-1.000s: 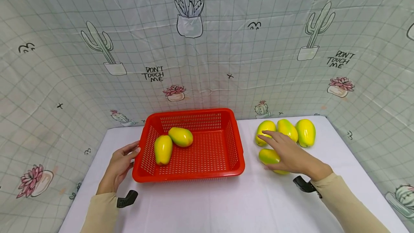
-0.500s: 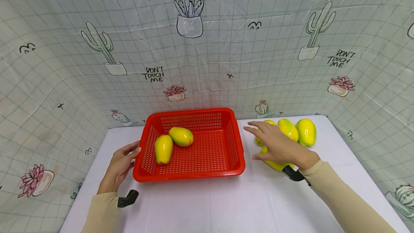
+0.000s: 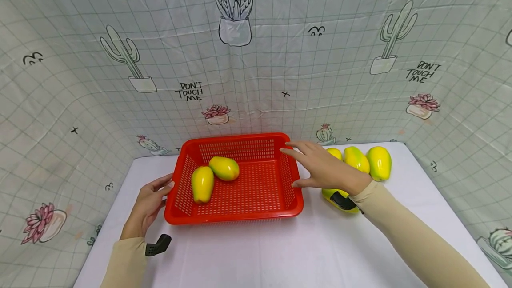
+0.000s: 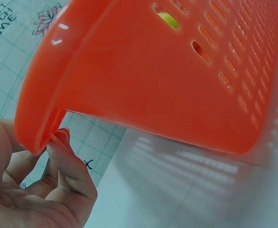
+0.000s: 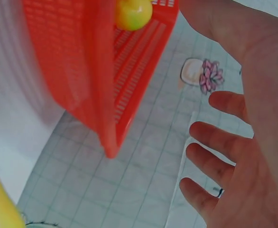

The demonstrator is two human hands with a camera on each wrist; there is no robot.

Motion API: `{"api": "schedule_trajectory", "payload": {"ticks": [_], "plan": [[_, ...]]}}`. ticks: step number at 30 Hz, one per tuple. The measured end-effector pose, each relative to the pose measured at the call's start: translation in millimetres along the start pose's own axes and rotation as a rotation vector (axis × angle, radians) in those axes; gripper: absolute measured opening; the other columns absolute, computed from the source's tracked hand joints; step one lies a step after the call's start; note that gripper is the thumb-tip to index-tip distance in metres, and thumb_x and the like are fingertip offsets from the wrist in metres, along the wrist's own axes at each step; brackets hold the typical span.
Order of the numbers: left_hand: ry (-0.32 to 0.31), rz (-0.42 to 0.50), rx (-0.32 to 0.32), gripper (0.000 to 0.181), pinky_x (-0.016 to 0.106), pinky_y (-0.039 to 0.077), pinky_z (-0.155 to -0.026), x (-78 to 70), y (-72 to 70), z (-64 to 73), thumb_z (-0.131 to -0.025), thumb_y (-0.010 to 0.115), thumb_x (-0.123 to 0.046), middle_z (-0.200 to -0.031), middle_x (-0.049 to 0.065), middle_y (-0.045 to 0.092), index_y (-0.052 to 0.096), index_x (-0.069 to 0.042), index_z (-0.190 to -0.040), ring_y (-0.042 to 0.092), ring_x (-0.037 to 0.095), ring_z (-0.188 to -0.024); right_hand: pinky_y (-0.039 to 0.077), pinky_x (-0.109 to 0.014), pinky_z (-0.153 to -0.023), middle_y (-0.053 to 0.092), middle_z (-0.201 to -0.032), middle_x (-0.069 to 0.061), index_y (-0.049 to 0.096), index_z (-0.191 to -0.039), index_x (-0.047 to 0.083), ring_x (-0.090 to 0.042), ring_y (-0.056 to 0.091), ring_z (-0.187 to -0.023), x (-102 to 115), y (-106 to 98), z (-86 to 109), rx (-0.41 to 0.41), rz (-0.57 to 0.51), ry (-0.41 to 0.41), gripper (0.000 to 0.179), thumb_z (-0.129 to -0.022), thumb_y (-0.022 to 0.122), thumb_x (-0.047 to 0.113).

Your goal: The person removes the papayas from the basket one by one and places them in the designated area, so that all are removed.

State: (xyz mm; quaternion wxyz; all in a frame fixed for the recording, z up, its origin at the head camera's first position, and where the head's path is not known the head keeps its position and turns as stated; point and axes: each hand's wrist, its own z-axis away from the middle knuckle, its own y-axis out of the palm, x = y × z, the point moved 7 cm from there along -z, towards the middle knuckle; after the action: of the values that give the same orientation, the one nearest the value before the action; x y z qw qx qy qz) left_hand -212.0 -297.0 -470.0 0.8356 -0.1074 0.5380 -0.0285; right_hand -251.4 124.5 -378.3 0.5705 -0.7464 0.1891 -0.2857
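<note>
A red plastic basket with slotted walls sits on the white table. Two yellow-green mangoes, one upright in view and one lying across, rest in its left half. My left hand holds the basket's left rim; in the left wrist view its fingers curl under the rim's edge. Above the basket's right rim, my right hand has its fingers spread and nothing in them. The right wrist view shows that hand with palm bare, beside the basket.
Several more mangoes lie right of the basket: one at the far right, one beside it, and others partly covered by my right hand and wrist. A cloth printed with cacti hangs behind and at both sides of the table.
My right hand has moved left, away from over the mangoes, to the basket's right rim, with its fingers spreading wider. The left hand and the basket stay in place.
</note>
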Motion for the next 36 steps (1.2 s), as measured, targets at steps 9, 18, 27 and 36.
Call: {"api": "schedule_trajectory", "payload": {"ticks": [9,18,27,36], "plan": [[0.004,-0.002,-0.003,0.061,0.015,0.054,-0.083,0.4,-1.1,0.2,-0.112,0.053,-0.023,-0.167,0.023,0.033,0.032,-0.004,-0.165,0.051,0.023,-0.124,0.038,-0.059,-0.118,0.046,-0.159,-0.019,0.047,-0.157,0.005,-0.038,0.043,-0.145,15.1,6.7,-33.9,0.066,0.002,-0.032,0.089,-0.086,0.090,0.036],[0.001,0.001,-0.004,0.060,0.015,0.054,-0.082,0.6,-1.1,1.1,-0.112,0.053,-0.022,-0.166,0.022,0.033,0.033,-0.004,-0.165,0.050,0.024,-0.126,0.035,-0.058,-0.120,0.044,-0.161,-0.020,0.047,-0.157,0.005,-0.040,0.042,-0.147,27.3,23.6,-64.3,0.128,0.046,-0.100,0.087,-0.087,0.089,0.035],[0.013,-0.007,0.006,0.061,0.014,0.053,-0.083,-2.9,-0.2,0.4,-0.112,0.053,-0.021,-0.168,0.022,0.033,0.031,-0.003,-0.166,0.048,0.027,-0.131,0.032,-0.054,-0.123,0.042,-0.163,-0.018,0.044,-0.159,0.008,-0.037,0.040,-0.150,34.5,39.1,-90.3,0.180,0.064,-0.110,0.087,-0.089,0.088,0.035],[0.008,-0.005,0.000,0.060,0.016,0.054,-0.083,-0.1,-0.5,-0.5,-0.112,0.054,-0.022,-0.165,0.022,0.034,0.033,-0.003,-0.165,0.050,0.026,-0.126,0.032,-0.055,-0.124,0.040,-0.165,-0.015,0.043,-0.161,0.012,-0.036,0.038,-0.151,34.1,59.9,-108.7,0.227,0.058,-0.100,0.088,-0.088,0.089,0.030]]}}
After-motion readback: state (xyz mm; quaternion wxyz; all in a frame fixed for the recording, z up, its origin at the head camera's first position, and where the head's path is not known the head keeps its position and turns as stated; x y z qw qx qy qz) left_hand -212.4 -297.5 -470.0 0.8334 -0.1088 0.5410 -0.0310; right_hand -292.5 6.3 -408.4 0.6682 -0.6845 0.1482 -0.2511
